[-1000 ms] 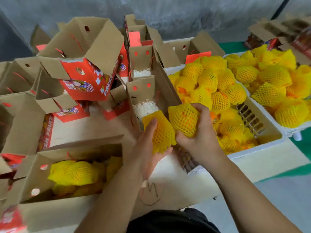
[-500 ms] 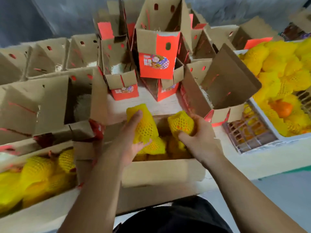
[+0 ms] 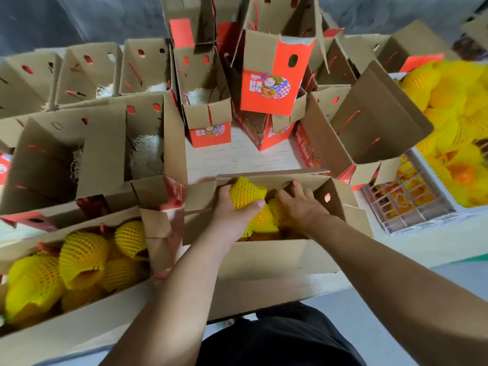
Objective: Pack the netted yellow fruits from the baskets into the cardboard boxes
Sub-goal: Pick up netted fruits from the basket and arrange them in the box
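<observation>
An open cardboard box (image 3: 266, 256) stands right in front of me with netted yellow fruits inside. My left hand (image 3: 232, 211) grips one netted fruit (image 3: 245, 192) at the box's top, near its far wall. Reaching down into the same box, my right hand (image 3: 303, 207) has its fingers spread over another netted fruit (image 3: 277, 212) that lies among the packed ones. At the right edge a white basket (image 3: 412, 220) is heaped with more netted fruits (image 3: 454, 107).
A second box (image 3: 79, 328) at the lower left holds several netted fruits (image 3: 81, 256). Many open cardboard boxes, some red-printed, with white shredded filler crowd the pale table (image 3: 237, 159) behind. One tall red box (image 3: 269, 83) stands at the centre back.
I turned from the basket to the front box. Both hands carried their fruits down into it; the right one now presses its fruit low inside, the left still holds its fruit at the top.
</observation>
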The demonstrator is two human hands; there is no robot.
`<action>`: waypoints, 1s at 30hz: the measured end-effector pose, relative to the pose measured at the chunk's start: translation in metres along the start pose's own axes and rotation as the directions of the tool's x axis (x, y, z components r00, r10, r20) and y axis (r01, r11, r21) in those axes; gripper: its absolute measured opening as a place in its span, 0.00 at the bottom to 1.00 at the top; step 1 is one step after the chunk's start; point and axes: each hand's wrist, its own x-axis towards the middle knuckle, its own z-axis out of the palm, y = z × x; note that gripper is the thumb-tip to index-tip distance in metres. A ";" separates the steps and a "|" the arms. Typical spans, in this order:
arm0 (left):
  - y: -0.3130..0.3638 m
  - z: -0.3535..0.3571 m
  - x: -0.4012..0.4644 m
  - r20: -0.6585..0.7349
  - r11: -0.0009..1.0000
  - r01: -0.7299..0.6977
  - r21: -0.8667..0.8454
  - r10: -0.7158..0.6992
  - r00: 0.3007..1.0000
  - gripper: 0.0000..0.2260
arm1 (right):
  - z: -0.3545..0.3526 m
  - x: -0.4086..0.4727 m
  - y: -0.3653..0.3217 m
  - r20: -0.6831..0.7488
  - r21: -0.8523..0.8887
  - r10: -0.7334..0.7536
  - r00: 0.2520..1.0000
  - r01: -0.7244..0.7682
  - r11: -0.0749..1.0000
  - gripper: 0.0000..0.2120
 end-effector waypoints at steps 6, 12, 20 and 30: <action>-0.009 0.010 0.009 0.044 0.979 0.021 0.203 -0.031 0.999 0.34 | -0.004 -0.044 -0.005 -0.400 0.445 0.136 0.906 0.063 0.894 0.25; 0.002 0.012 0.001 0.216 0.917 -0.025 0.399 -0.067 0.974 0.30 | -0.005 -0.061 -0.021 -0.310 0.647 -0.239 0.920 0.389 0.656 0.44; 0.029 0.000 0.010 0.203 0.971 0.023 0.239 -0.073 0.976 0.19 | 0.004 -0.053 -0.014 -0.415 0.684 -0.014 0.910 0.322 0.655 0.34; 0.003 0.023 0.021 0.282 0.518 -0.172 0.838 -0.142 0.949 0.09 | -0.006 -0.050 -0.006 -0.262 0.882 0.219 0.940 0.141 0.449 0.32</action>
